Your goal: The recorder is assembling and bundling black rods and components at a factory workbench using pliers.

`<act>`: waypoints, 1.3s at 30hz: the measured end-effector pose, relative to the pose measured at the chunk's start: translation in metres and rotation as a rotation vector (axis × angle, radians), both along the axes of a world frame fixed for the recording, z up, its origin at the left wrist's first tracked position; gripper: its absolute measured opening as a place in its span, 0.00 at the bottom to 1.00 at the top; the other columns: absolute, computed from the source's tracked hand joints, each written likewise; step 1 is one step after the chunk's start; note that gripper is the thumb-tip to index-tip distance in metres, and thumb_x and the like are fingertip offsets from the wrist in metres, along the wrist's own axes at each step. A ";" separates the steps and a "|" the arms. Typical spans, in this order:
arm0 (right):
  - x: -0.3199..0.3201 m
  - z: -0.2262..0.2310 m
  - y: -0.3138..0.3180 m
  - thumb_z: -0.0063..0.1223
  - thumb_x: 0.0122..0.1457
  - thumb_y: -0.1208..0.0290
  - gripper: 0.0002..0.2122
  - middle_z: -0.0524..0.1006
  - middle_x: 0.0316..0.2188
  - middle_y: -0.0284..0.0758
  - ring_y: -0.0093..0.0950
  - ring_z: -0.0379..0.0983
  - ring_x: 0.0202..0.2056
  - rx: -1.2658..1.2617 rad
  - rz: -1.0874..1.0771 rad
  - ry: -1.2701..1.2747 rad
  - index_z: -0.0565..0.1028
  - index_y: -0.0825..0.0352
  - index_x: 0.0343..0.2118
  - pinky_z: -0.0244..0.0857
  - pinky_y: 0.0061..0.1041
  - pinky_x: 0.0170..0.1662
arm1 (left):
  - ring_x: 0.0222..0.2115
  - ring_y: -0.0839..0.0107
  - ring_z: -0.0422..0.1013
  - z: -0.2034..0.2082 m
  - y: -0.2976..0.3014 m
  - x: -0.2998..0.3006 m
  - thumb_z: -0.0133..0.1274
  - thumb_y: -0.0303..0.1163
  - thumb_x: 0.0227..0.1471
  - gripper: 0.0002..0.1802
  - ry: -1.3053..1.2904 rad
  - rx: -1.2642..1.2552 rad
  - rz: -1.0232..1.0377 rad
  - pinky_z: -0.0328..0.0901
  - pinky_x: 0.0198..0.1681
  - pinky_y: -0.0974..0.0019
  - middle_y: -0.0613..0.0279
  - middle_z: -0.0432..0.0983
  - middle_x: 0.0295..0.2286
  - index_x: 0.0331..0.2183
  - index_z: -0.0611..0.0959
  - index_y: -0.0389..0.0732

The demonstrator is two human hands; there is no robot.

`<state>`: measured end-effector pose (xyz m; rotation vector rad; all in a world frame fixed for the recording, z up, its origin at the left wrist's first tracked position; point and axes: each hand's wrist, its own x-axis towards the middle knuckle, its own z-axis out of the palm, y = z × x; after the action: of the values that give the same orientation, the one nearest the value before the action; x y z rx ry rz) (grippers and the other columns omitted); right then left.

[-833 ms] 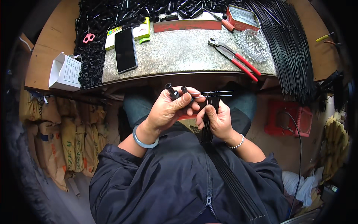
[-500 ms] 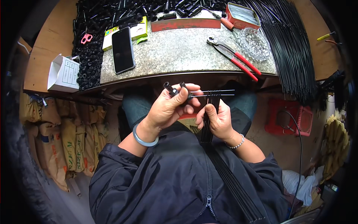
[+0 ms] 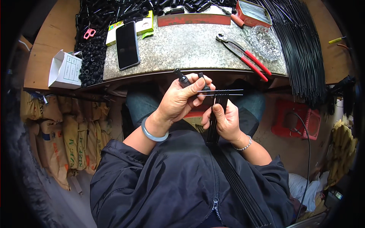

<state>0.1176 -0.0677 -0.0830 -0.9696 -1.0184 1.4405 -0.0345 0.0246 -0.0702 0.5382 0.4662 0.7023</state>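
Note:
My left hand (image 3: pixel 178 97) is closed around black plastic tubular fittings; one fitting (image 3: pixel 182 78) sticks up past the thumb, and a second, smaller black piece (image 3: pixel 202 77) shows by the fingertips. In my right hand (image 3: pixel 227 121) is a bundle of thin black ribs (image 3: pixel 213 125), gripped between thumb and fingers. Two thin metal wires (image 3: pixel 235 92) run crosswise through the tops of these ribs, their left ends meeting the left fingertips. Down across my dark jacket trail the long lower ends of the bundle.
On the stone-topped table lie a phone (image 3: pixel 127 45), red-handled pincers (image 3: pixel 243 57), a glass dish (image 3: pixel 265 43), and a red tin (image 3: pixel 254 14). Black rods (image 3: pixel 300 45) are piled at the right; small black parts (image 3: pixel 93 57) spread at the left beside a white box (image 3: pixel 65 70).
My left hand has moved a little right and up with the fittings, closer to the ribs. The right hand keeps its grip on the bundle. The whole view has shifted slightly.

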 end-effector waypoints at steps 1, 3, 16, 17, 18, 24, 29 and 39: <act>0.000 -0.001 0.000 0.40 0.64 0.57 0.17 0.75 0.19 0.37 0.20 0.70 0.17 0.005 0.004 0.001 0.64 0.70 0.40 0.65 0.15 0.22 | 0.22 0.80 0.68 0.002 0.000 0.000 0.51 0.35 0.57 0.17 0.000 0.000 -0.001 0.62 0.23 0.82 0.55 0.76 0.33 0.44 0.74 0.34; 0.000 -0.002 0.001 0.40 0.64 0.57 0.17 0.75 0.19 0.37 0.20 0.70 0.17 0.009 0.001 0.000 0.64 0.70 0.40 0.65 0.15 0.22 | 0.24 0.80 0.70 0.007 0.000 0.000 0.48 0.33 0.59 0.22 0.068 0.044 0.016 0.64 0.24 0.81 0.54 0.76 0.34 0.52 0.69 0.34; 0.001 0.001 0.004 0.41 0.64 0.57 0.18 0.75 0.20 0.37 0.20 0.70 0.17 -0.026 0.012 0.027 0.65 0.70 0.42 0.65 0.15 0.23 | 0.24 0.80 0.69 0.004 0.003 0.006 0.51 0.34 0.57 0.17 0.051 0.005 0.046 0.64 0.25 0.81 0.55 0.76 0.33 0.44 0.72 0.34; 0.001 0.001 0.004 0.41 0.64 0.57 0.18 0.75 0.20 0.37 0.20 0.70 0.17 -0.027 0.012 0.029 0.65 0.70 0.42 0.65 0.15 0.23 | 0.22 0.80 0.68 0.003 0.003 0.006 0.51 0.34 0.57 0.15 0.032 0.021 0.034 0.63 0.25 0.81 0.56 0.75 0.32 0.42 0.73 0.34; 0.001 0.001 0.004 0.41 0.64 0.57 0.18 0.75 0.20 0.37 0.20 0.70 0.17 -0.029 0.015 0.031 0.65 0.70 0.42 0.65 0.15 0.23 | 0.21 0.81 0.66 0.002 0.003 0.006 0.52 0.34 0.57 0.13 0.013 0.037 0.022 0.62 0.24 0.81 0.58 0.75 0.30 0.39 0.74 0.34; 0.001 0.001 0.006 0.41 0.64 0.56 0.18 0.75 0.20 0.37 0.20 0.71 0.17 -0.021 0.017 0.038 0.65 0.70 0.41 0.65 0.14 0.23 | 0.20 0.82 0.63 0.000 0.003 0.006 0.53 0.34 0.56 0.15 0.051 0.121 -0.007 0.60 0.23 0.81 0.61 0.73 0.27 0.40 0.77 0.32; 0.003 -0.004 0.004 0.41 0.64 0.57 0.18 0.76 0.21 0.37 0.20 0.70 0.18 -0.016 0.035 0.033 0.65 0.71 0.41 0.65 0.14 0.23 | 0.19 0.83 0.62 0.001 -0.002 0.007 0.54 0.34 0.55 0.16 0.081 0.180 -0.006 0.58 0.23 0.81 0.63 0.72 0.24 0.41 0.77 0.31; 0.000 0.002 0.002 0.41 0.65 0.59 0.16 0.74 0.17 0.36 0.19 0.68 0.16 -0.010 0.017 0.043 0.66 0.70 0.43 0.63 0.15 0.22 | 0.25 0.82 0.67 0.005 -0.012 0.003 0.51 0.45 0.55 0.29 0.126 0.217 -0.004 0.65 0.30 0.78 0.62 0.74 0.30 0.48 0.73 0.30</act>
<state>0.1173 -0.0657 -0.0812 -0.9355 -0.9911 1.4750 -0.0318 0.0129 -0.0652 0.7902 0.5094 0.7224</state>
